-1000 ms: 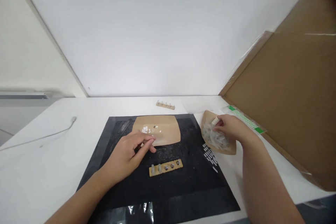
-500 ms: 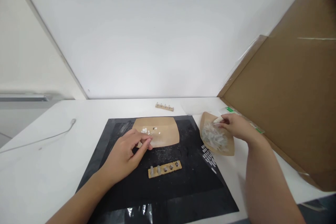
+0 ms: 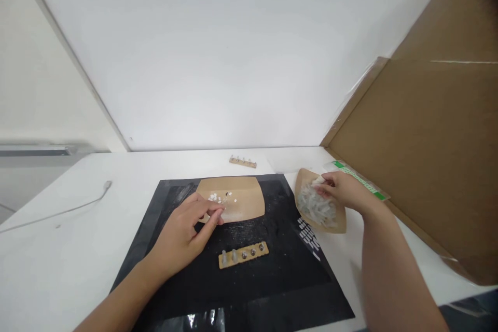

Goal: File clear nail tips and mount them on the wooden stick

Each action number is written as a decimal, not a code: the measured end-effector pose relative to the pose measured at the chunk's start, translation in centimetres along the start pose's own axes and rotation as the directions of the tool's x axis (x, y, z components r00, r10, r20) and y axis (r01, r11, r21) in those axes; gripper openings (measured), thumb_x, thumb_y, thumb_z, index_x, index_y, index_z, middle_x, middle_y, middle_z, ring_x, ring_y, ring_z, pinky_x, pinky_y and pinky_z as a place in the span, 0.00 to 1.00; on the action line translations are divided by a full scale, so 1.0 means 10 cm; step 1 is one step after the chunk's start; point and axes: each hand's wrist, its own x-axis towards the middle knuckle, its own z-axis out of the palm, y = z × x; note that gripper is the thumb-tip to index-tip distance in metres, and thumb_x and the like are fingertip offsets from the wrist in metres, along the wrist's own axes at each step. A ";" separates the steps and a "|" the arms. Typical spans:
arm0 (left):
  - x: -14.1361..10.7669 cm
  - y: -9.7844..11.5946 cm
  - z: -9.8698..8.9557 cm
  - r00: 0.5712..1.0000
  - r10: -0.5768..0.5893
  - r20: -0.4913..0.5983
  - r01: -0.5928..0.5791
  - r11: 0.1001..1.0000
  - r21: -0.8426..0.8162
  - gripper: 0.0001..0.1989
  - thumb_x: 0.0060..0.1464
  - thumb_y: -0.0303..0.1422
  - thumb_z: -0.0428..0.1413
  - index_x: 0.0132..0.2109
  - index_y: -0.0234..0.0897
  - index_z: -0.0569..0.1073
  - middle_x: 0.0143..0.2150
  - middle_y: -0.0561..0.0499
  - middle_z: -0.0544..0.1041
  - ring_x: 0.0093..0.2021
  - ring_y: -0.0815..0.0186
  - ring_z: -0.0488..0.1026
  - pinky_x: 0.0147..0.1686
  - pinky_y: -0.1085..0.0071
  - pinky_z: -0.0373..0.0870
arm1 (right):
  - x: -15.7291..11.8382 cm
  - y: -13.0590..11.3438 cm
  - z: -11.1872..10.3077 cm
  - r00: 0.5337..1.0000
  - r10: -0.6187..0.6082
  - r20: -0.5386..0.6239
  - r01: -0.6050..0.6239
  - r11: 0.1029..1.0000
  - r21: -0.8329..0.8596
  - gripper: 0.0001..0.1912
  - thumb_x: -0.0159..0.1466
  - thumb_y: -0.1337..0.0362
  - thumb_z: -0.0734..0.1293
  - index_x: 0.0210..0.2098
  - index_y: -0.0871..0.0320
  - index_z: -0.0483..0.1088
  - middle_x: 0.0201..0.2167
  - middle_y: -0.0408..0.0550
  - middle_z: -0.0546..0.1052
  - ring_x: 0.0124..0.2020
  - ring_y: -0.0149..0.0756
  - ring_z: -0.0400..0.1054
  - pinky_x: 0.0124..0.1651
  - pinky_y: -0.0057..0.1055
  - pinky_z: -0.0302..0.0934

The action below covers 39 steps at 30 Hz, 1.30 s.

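Note:
My left hand [image 3: 190, 225] is closed in a pinch, thumb against index finger, over the near-left edge of a brown paper tray [image 3: 249, 194]. Whatever lies between those fingertips is too small to make out. Small white bits [image 3: 215, 197] are scattered in that tray. My right hand [image 3: 340, 189] reaches over a second brown tray [image 3: 340, 222], its fingers closed on a small pale piece [image 3: 319, 180]. Translucent plastic pieces [image 3: 316, 207] are heaped beneath it. Below my left hand lies a tan strip [image 3: 244, 255] with two upright translucent pegs and several round metal parts.
A black mat [image 3: 280, 290] covers the middle of the white table [image 3: 58, 270]. Another strip with pegs [image 3: 243, 161] lies at the back. White rectangular marks [image 3: 308, 236] line the mat's right side. Cardboard [image 3: 428, 166] stands right; a cable [image 3: 78, 207] lies left.
My right hand has shifted slightly lower over the heap of translucent pieces, fingers still closed. My left hand keeps its pinch in place. The view has tilted a little.

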 end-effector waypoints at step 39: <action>-0.02 0.28 0.17 0.998 0.048 -0.051 -0.061 0.948 -0.313 0.10 0.66 0.29 0.59 0.51 0.45 0.81 0.43 0.48 0.79 0.36 0.67 0.74 0.33 0.72 0.72 | -0.68 -1.76 0.54 0.778 -0.628 0.016 0.498 0.632 0.593 0.15 0.69 0.56 0.71 0.29 0.57 0.76 0.27 0.41 0.78 0.29 0.30 0.74 0.32 0.24 0.65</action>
